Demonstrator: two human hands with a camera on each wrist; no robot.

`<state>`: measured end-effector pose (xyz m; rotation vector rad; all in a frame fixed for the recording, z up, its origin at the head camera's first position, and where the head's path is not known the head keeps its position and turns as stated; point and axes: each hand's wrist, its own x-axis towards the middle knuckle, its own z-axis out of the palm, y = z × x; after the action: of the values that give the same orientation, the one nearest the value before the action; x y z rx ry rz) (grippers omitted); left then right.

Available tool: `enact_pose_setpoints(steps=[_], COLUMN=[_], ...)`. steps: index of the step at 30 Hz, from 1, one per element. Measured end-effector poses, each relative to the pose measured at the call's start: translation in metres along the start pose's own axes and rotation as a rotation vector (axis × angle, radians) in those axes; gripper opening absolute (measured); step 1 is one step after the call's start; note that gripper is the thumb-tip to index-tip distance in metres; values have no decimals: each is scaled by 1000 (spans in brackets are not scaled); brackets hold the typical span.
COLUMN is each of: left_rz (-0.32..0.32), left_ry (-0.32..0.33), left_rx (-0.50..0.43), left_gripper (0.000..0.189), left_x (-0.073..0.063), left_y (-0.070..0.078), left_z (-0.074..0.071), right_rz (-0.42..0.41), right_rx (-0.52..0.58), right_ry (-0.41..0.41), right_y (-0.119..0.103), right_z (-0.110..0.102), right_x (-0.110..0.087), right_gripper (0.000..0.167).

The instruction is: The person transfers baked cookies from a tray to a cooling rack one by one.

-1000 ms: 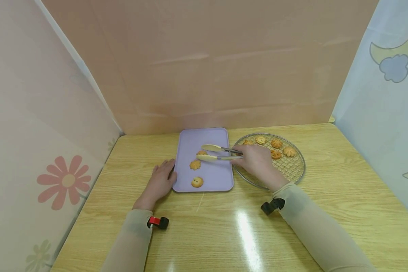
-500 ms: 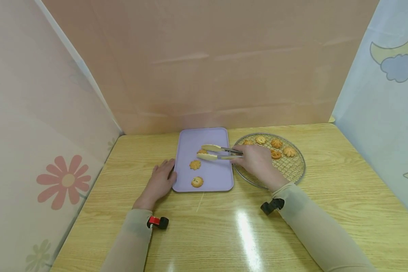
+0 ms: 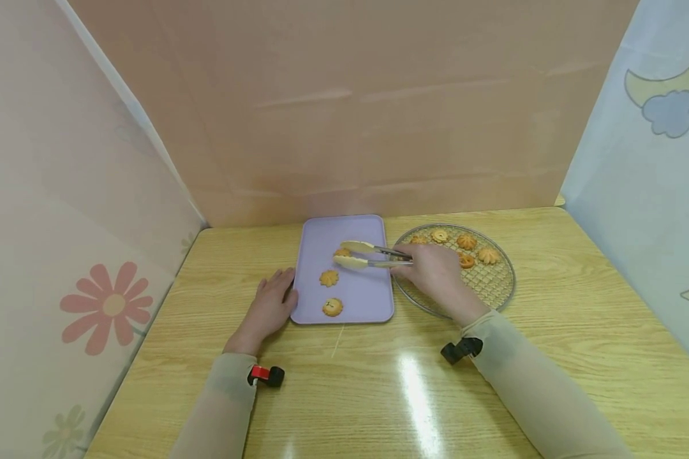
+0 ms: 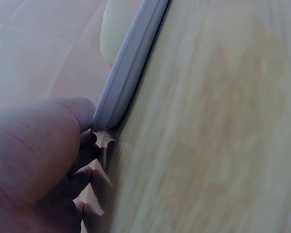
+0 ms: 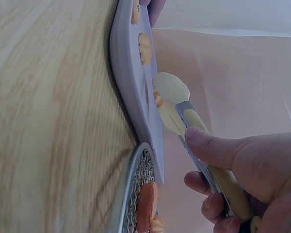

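My right hand (image 3: 434, 273) grips a pair of tongs (image 5: 190, 116) with cream-coloured tips and metal arms. The tips reach over the lilac tray (image 3: 367, 301), around a small golden cookie (image 3: 341, 252) that they partly hide. Two more cookies lie nearer on the tray: a flower-shaped cookie (image 3: 329, 278) and a round cookie (image 3: 332, 307) with dark flecks. At the tray's left side rests my left hand (image 3: 268, 308), fingers extended over the table. In the left wrist view its thumb (image 4: 80, 112) touches the tray's rim.
A round wire rack (image 3: 485, 290) with a metal rim stands right of the tray, carrying several cookies, among them a pretzel-shaped cookie (image 3: 466, 261). My right forearm crosses its near edge. Behind the wooden table (image 3: 350, 395) rises a peach-coloured backdrop (image 3: 350, 127).
The tongs' tips have shifted slightly away from me and to the right, and the cookie at them has shifted the same way. My left hand stays at the tray's edge.
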<state>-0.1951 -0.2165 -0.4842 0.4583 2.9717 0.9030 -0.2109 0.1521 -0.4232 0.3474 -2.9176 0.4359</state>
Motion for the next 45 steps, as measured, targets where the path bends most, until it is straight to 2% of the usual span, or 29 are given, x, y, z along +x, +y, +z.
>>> enact_pose_setpoints(steps=[6, 11, 23, 28, 32, 37, 40, 45], left_rz=[-40, -46, -61, -56, -35, -24, -25, -28], left_ry=[-42, -43, -57, -53, -42, -37, -40, -40], left_rx=[29, 29, 27, 32, 27, 23, 29, 36], left_gripper=[59, 59, 59, 60, 59, 59, 59, 59], left_x=[0, 1, 2, 2, 2, 3, 3, 3], left_y=[3, 2, -1, -2, -1, -2, -2, -2], left_z=[-2, -1, -1, 0, -1, -1, 0, -1], right_rz=[2, 5, 6, -19, -20, 23, 39, 16], right_rx=[22, 44, 14, -19, -4, 1, -16, -40], right_ry=[28, 39, 135, 180, 172, 153, 163, 193], right_y=[2, 5, 14, 20, 25, 32, 37, 45], right_z=[-7, -14, -32, -38, -44, -51, -54, -57], right_x=[-3, -8, -24, -30, -35, -42, -47, -53], right_gripper=[52, 52, 59, 60, 60, 60, 61, 62])
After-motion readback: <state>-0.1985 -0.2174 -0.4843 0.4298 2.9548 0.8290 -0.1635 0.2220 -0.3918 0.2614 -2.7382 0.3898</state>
